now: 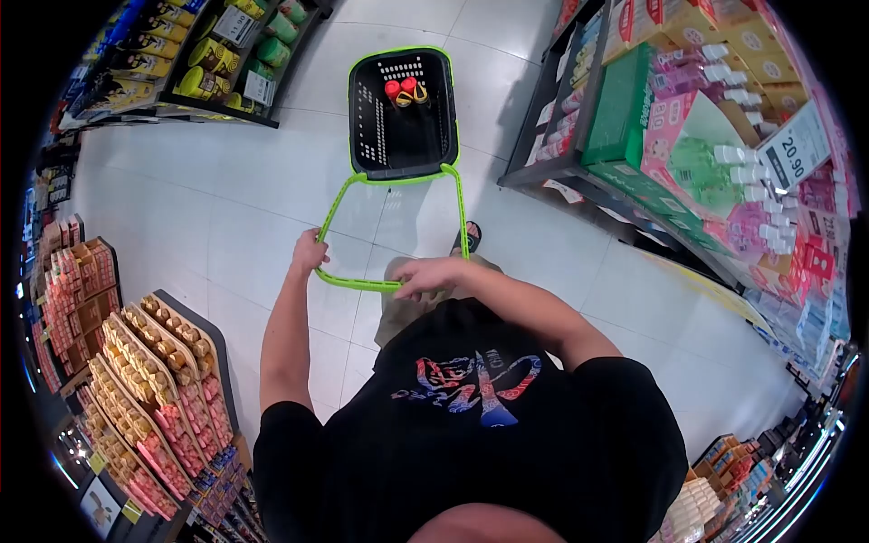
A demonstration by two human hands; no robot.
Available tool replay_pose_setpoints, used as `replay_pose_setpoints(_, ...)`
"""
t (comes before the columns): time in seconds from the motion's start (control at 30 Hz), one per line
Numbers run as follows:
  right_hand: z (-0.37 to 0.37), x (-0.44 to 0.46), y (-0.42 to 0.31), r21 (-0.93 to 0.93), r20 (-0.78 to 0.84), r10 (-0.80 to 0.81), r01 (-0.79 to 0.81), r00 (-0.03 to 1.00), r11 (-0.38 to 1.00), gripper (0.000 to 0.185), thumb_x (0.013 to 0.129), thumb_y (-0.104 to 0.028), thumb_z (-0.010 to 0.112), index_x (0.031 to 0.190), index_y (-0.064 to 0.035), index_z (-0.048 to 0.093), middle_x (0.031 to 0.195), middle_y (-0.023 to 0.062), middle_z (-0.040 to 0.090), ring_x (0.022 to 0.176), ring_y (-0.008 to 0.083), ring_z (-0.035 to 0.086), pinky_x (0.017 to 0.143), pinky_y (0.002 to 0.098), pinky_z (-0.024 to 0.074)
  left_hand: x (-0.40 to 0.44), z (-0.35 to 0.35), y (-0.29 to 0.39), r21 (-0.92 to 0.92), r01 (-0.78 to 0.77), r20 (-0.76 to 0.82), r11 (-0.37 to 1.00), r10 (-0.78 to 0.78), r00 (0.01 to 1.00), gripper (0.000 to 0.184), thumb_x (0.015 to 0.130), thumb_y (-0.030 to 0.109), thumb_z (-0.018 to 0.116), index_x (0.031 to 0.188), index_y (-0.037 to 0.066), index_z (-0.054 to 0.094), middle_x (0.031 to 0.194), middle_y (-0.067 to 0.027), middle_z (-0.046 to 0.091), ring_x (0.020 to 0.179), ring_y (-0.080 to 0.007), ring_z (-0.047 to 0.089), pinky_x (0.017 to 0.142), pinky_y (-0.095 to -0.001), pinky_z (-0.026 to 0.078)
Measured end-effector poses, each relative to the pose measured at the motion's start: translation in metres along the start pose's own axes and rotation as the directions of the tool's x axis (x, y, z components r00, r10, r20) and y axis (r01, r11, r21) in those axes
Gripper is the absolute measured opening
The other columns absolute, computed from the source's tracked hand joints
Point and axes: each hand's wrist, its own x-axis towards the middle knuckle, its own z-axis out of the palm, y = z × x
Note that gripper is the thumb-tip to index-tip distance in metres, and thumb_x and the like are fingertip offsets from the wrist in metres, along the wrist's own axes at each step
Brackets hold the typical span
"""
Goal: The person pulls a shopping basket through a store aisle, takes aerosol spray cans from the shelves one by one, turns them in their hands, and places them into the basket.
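Note:
A black shopping basket with a lime-green rim [352, 118] is on the floor ahead of me, its long green handle [355, 284] pulled back toward my body. Around the handle's left corner, the fingers of my left hand [311, 252] are closed. My right hand [430, 275] is closed on the handle's near bar, close to my waist. Inside the basket, at its far end, lie two small containers with red tops [405, 91] and some yellow and black on them; their exact kind is unclear.
Shelves of canisters [204, 84] stand at the upper left. On the right, a display of pink and green bottles [701, 163] carries a 20.90 price sign [795, 150]. Racks of gold and pink packages [149, 380] are at the lower left. Pale tiles [208, 199] cover the floor.

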Motion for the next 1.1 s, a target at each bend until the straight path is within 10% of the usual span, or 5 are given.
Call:
replay_pose_setpoints(0.1, -0.036, 0.008, -0.02, 0.021, -0.069, -0.032, 0.034, 0.997, 0.999, 0.043, 0.092, -0.035, 0.071, 0.126, -0.0099, 0.062, 0.097, -0.0002, 0.064, 0.084, 0.0084, 0.062, 0.063, 0.0253, 0.0453, 0.041, -0.023, 0.03, 0.019, -0.041, 0.01, 0.999, 0.041, 0.999, 0.055, 0.083, 0.001, 0.056, 0.137, -0.008, 0.053, 0.089, -0.0217, 0.072, 0.062, -0.0246, 0.073, 0.057, -0.0358, 0.057)
replay_pose_setpoints(0.13, -0.05, 0.003, -0.03, -0.008, -0.111, 0.003, -0.004, 0.994, 1.0, 0.045, 0.089, -0.04, 0.072, 0.121, -0.0096, 0.063, 0.099, 0.0011, 0.068, 0.088, 0.014, 0.066, 0.07, 0.0389, 0.0508, 0.056, -0.027, 0.039, 0.01, -0.049, 0.014, 0.999, 0.049, 0.999, 0.055, 0.083, 0.001, 0.056, 0.137, -0.008, 0.053, 0.09, -0.0216, 0.072, 0.062, -0.0245, 0.073, 0.058, -0.036, 0.057)
replay_pose_setpoints(0.23, -0.089, 0.015, -0.053, 0.081, -0.131, -0.011, 0.022, 0.991, 0.996, 0.052, 0.089, -0.04, 0.073, 0.129, -0.0073, 0.062, 0.097, 0.0016, 0.065, 0.085, 0.0103, 0.062, 0.066, 0.0273, 0.0456, 0.104, -0.05, 0.066, 0.028, -0.086, 0.037, 0.996, 0.085, 0.996, 0.054, 0.084, 0.001, 0.055, 0.137, -0.007, 0.053, 0.09, -0.0211, 0.072, 0.062, -0.0244, 0.073, 0.059, -0.036, 0.057)
replay_pose_setpoints(0.73, -0.245, 0.12, -0.157, 0.113, -0.472, -0.035, 0.1, 0.881, 0.989, 0.062, 0.083, -0.043, 0.073, 0.127, -0.0015, 0.064, 0.096, 0.0136, 0.07, 0.087, 0.0238, 0.066, 0.08, 0.034, 0.0524, 0.337, -0.159, 0.171, 0.023, -0.305, 0.099, 0.952, 0.301, 0.948, 0.062, 0.084, -0.002, 0.046, 0.146, 0.002, 0.048, 0.102, -0.0183, 0.071, 0.063, -0.0232, 0.071, 0.065, -0.0355, 0.059)
replay_pose_setpoints(1.1, -0.264, 0.152, -0.123, 0.032, -0.703, -0.001, 0.033, 0.712, 0.999, 0.06, 0.079, -0.045, 0.07, 0.125, -0.0056, 0.067, 0.12, 0.0241, 0.063, 0.113, 0.0337, 0.062, 0.097, 0.0413, 0.0493, 0.378, -0.117, 0.166, -0.345, -0.077, 0.194, 0.936, 0.152, 0.969, 0.058, 0.089, 0.0, 0.055, 0.146, 0.003, 0.045, 0.102, -0.0095, 0.067, 0.076, -0.0181, 0.069, 0.06, -0.0287, 0.051)
